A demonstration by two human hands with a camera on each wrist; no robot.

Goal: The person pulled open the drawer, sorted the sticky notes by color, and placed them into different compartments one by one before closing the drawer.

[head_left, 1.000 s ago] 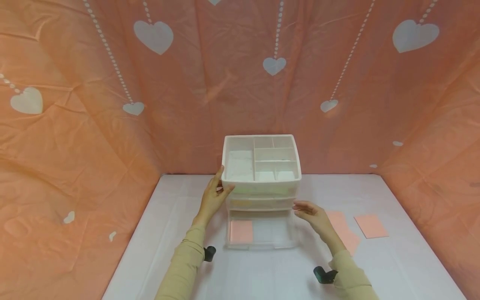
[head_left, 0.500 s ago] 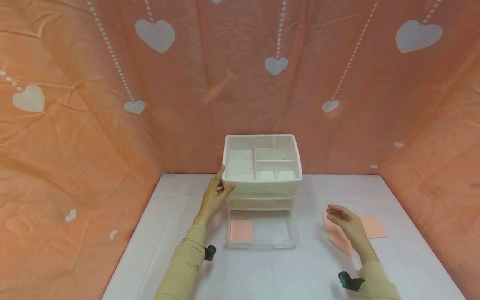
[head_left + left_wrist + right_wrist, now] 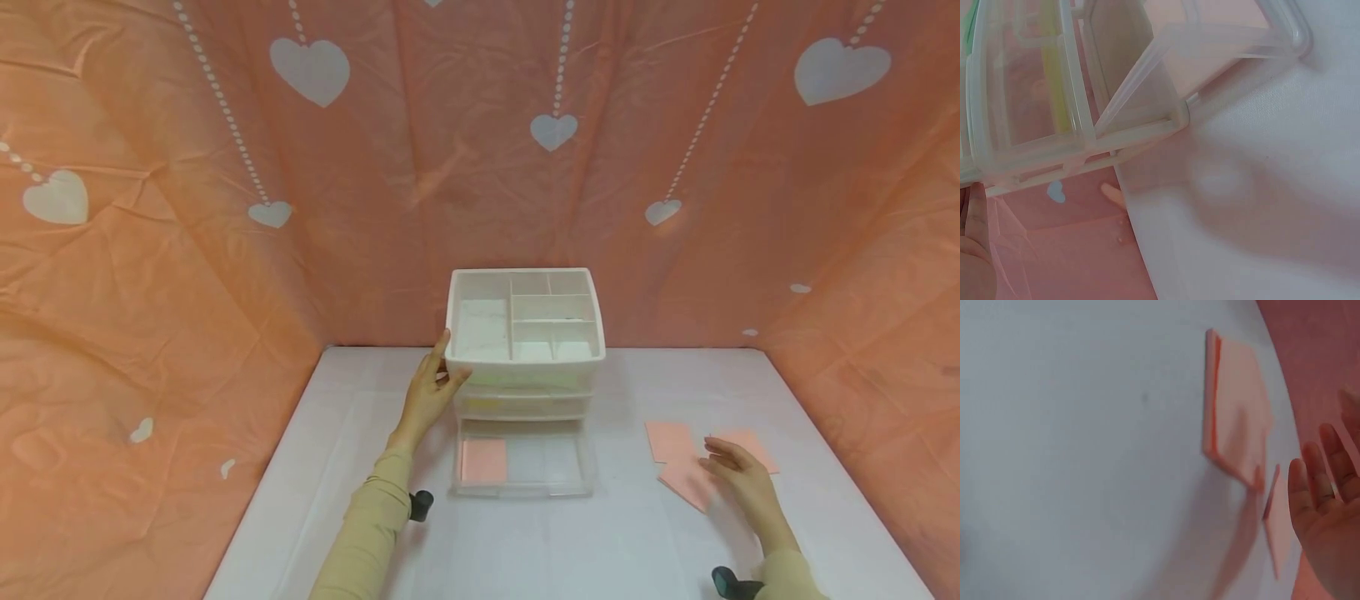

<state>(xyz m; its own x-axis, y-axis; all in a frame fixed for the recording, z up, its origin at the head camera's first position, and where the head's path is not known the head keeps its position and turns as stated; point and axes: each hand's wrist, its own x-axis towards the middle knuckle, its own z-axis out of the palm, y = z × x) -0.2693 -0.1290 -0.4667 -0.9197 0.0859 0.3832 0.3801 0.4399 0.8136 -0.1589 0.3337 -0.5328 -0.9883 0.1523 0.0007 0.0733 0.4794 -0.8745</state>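
Note:
A white drawer organizer [image 3: 525,362] stands at the back middle in the head view. My left hand [image 3: 426,396] holds its left front corner, thumb on the front and fingers along the side. Its bottom drawer [image 3: 525,492] is pulled out, with a pink sticky note pad [image 3: 483,461] at the drawer's left. Over to the right, my right hand [image 3: 742,479] hovers above several pink sticky note pads [image 3: 666,440] and holds nothing. In the right wrist view, its fingers [image 3: 1319,472] are loosely extended, apart from the thick pad [image 3: 1238,406] on the table.
Divided compartments fill the organizer's top [image 3: 480,329]. Its two upper drawers are shut, with yellow and green things faintly visible through them. Orange cloth [image 3: 480,208] with white hearts hangs behind and at both sides of the white table [image 3: 540,550].
My right hand has moved away from the organizer's right side, rightward to above the pink pads. The left hand stays on the organizer's corner, and the bottom drawer remains pulled out.

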